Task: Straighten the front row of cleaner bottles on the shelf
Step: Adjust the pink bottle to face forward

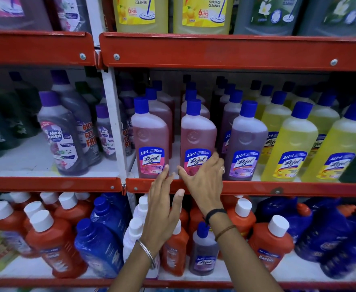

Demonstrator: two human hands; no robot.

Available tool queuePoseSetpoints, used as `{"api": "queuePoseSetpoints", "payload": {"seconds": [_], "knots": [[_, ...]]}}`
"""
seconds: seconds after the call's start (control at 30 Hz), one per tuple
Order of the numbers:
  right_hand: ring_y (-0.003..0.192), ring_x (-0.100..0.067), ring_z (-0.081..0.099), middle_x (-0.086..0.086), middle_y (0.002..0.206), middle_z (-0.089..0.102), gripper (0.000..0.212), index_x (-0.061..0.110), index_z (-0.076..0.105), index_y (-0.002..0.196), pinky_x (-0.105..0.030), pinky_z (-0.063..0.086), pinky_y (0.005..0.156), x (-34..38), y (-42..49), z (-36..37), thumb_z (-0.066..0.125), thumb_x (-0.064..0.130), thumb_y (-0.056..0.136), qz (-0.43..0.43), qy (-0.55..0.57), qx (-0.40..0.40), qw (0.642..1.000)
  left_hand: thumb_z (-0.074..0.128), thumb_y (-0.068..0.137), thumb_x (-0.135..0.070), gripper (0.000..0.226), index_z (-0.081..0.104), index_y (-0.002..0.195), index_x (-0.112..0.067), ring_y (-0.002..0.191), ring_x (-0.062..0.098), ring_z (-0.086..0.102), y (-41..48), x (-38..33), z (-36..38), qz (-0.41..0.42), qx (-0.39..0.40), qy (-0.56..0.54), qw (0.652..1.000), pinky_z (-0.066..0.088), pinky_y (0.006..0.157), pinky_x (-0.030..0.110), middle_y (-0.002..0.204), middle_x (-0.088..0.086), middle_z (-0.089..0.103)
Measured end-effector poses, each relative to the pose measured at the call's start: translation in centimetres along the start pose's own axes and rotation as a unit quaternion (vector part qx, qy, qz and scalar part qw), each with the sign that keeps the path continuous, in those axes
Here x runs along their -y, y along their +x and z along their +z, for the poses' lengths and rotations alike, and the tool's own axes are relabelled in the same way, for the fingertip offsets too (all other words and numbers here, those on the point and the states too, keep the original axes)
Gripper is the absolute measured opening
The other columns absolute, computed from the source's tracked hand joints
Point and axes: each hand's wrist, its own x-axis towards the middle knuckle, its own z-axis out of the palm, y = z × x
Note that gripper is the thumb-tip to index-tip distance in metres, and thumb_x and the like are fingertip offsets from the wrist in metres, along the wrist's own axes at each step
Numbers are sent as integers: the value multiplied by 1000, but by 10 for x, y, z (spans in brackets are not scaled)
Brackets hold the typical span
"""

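Your left hand is spread open, fingertips at the base of the left pink bottle; its grip holds nothing. Your right hand is open too, fingers touching the label of the second pink bottle. Both stand upright at the front of the middle shelf, beside a purple bottle and yellow bottles. Labels read "Lizol", "ALL in 1".

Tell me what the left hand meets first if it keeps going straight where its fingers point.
Probably the left pink bottle: the left hand's fingertips point at its lower label. Contact is unclear.
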Motion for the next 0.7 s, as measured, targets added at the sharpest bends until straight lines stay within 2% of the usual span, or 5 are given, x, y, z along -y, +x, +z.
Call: {"api": "queuePoseSetpoints", "payload": {"seconds": [0.1,0.27,0.33,0.4,0.7], "knots": [[115,-24,46,-11,127,43,88,4,30,134,-20,40,92,-14,-6,-7,67,56,75,-16,118,26,993,32,95,-52,59,28,147,-26,143,-7,14,15,-18,-1,-29,24,-131,991,16,115,14,158,-15,20],[119,-8,51,-2,137,52,57,18,37,139,-17,44,94,-31,-7,-17,45,50,92,30,373,93,923,23,77,-88,64,15,134,-61,147,3,12,37,-23,11,-132,87,-276,948,13,122,39,162,-11,12],[116,-5,55,0,134,56,59,20,43,138,-10,45,85,-36,-4,-20,37,55,90,47,420,121,898,25,64,-96,80,17,134,-59,144,2,20,41,-24,13,-143,99,-303,937,19,118,25,161,-12,15],[112,0,58,3,127,60,63,25,47,135,-8,48,77,-38,-3,-22,36,59,84,51,451,136,881,27,59,-99,92,17,138,-53,140,-4,25,44,-23,13,-141,107,-317,932,23,110,14,159,-14,17],[104,-4,63,7,113,65,56,28,53,127,-15,53,71,-38,-4,-23,39,57,82,47,465,136,874,26,59,-98,75,22,128,-69,136,-9,27,43,-22,15,-139,99,-313,934,24,110,18,146,-31,25]]}}
